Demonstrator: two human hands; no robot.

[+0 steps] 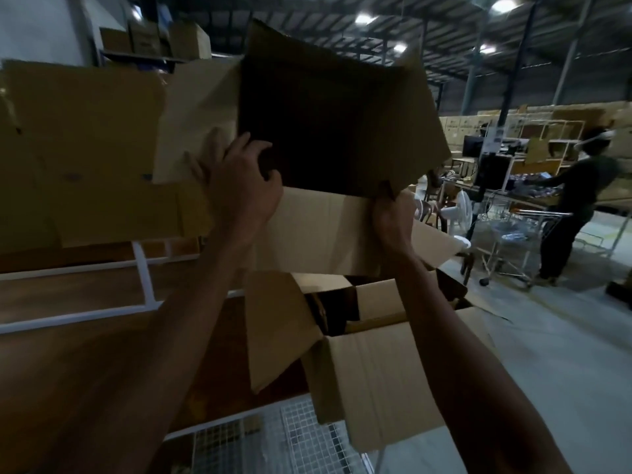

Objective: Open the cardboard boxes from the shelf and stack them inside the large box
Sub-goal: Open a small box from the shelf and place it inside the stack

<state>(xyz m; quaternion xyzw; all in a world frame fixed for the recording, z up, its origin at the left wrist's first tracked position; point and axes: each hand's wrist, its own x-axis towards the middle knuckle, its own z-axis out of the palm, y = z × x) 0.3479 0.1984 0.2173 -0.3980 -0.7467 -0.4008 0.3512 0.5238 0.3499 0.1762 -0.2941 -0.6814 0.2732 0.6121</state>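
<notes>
I hold the opened cardboard box (335, 124) up, dark mouth facing me, above the large box (376, 371). My left hand (239, 179) curls over its near rim; my right hand (390, 217) grips the lower corner. Print on the flat cartons (85, 148) on the shelf (143, 268): too blurred to read.

Both hands (239, 186) grip opened box (335, 131)

Just one cam, wide-angle, strapped on my head, facing forward. It's close up: the opened brown cardboard box (342, 131) at 12 o'clock fills the middle, grey concrete floor (564, 336) around 4.
</notes>
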